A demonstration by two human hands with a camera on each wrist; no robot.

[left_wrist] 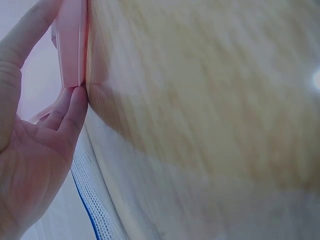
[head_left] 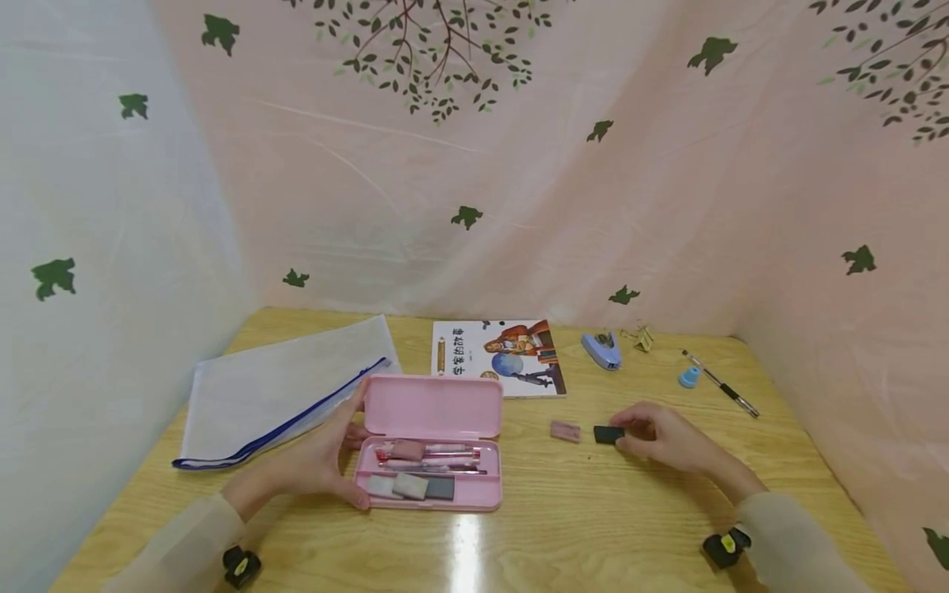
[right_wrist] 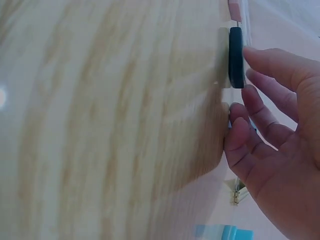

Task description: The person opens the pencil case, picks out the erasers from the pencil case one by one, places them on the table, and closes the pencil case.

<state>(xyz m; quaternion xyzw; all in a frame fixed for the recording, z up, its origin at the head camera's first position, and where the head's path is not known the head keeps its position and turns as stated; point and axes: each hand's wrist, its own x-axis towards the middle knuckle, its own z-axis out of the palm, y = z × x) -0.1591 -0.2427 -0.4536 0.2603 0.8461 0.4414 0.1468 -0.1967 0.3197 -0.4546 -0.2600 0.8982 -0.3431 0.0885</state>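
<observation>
A pink pencil case (head_left: 433, 408) stands with its lid raised. Inside it lie pens (head_left: 445, 461) and several erasers, one a grey eraser (head_left: 441, 488). My left hand (head_left: 320, 453) grips the case's left end, its thumb at the front corner and its fingers behind; the left wrist view shows thumb and fingers around that end of the case (left_wrist: 71, 45). On the table, my right hand (head_left: 662, 438) pinches the right end of a black eraser (head_left: 607, 435) by its upper edges, the thumb tip meeting the eraser (right_wrist: 236, 57) in the right wrist view.
A pink eraser (head_left: 565, 431) lies left of the black one. Behind are a booklet (head_left: 511, 354), a blue stapler-like tool (head_left: 602, 350) and a gold binder clip (head_left: 642, 338). A blue cone-shaped piece (head_left: 689, 378) and a pen (head_left: 722, 385) lie right; a mesh zip pouch (head_left: 282, 387) lies left.
</observation>
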